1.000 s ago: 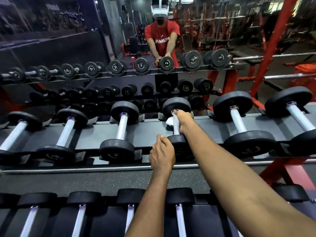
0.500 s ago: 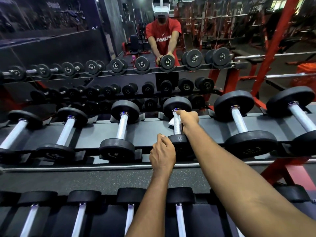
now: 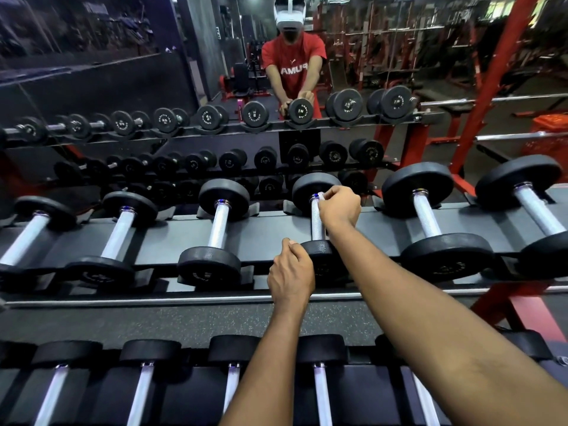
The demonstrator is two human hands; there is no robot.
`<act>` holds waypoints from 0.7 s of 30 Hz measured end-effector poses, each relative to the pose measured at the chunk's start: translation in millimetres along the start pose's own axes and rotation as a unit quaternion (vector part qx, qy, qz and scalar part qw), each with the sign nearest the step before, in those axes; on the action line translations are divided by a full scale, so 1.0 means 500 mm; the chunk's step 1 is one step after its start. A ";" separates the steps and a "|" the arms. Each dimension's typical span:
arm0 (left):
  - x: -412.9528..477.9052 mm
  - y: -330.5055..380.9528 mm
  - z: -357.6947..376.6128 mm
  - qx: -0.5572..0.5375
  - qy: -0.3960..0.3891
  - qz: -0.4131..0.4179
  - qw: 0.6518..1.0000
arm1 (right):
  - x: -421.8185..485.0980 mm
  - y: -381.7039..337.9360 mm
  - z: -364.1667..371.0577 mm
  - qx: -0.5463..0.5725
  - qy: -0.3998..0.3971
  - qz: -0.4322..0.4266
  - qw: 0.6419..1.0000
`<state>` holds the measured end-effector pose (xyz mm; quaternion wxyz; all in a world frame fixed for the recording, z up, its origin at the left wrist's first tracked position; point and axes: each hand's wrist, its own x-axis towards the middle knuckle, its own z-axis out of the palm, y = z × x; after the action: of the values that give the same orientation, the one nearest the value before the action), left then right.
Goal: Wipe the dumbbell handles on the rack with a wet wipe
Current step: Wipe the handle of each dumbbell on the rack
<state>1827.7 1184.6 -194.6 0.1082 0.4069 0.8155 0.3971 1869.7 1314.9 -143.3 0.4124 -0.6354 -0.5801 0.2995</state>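
Observation:
A black dumbbell with a knurled silver handle (image 3: 317,224) lies on the top shelf of the rack (image 3: 264,224), fourth from the left. My right hand (image 3: 339,207) pinches a white wet wipe (image 3: 320,196) against the far end of that handle, by the far weight head. My left hand (image 3: 292,273) grips the near weight head (image 3: 321,249) of the same dumbbell, fingers curled over its top. Most of the wipe is hidden under my fingers.
Other dumbbells (image 3: 216,227) lie side by side along the top shelf, with a larger one (image 3: 425,221) just right. A lower shelf of dumbbells (image 3: 232,385) runs under my forearms. A mirror (image 3: 295,56) behind reflects the rack and a person. Red frame (image 3: 491,84) at right.
My right hand with the wipe has slid along the handle toward the far head, and the wipe now shows at its far end. My left hand has kept its hold.

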 end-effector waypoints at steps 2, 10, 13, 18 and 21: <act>-0.001 -0.001 -0.001 0.003 -0.003 -0.003 1.000 | -0.003 0.008 -0.009 -0.021 -0.014 -0.033 0.999; 0.001 -0.005 -0.002 -0.004 -0.004 -0.005 1.000 | -0.021 0.055 -0.012 -0.120 -0.099 -0.154 0.976; 0.001 -0.007 -0.001 -0.005 -0.007 -0.008 1.000 | -0.023 0.056 -0.013 -0.137 -0.094 -0.144 0.976; 0.001 -0.005 0.000 -0.003 -0.006 -0.003 1.000 | -0.033 0.051 -0.021 -0.126 -0.090 -0.163 0.974; 0.003 -0.009 0.002 -0.007 -0.004 -0.001 1.000 | -0.034 0.047 -0.024 -0.143 -0.083 -0.182 0.969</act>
<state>1824.8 1184.7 -198.5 0.1148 0.4068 0.8125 0.4014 1888.8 1296.5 -159.6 0.3154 -0.5440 -0.7551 0.1855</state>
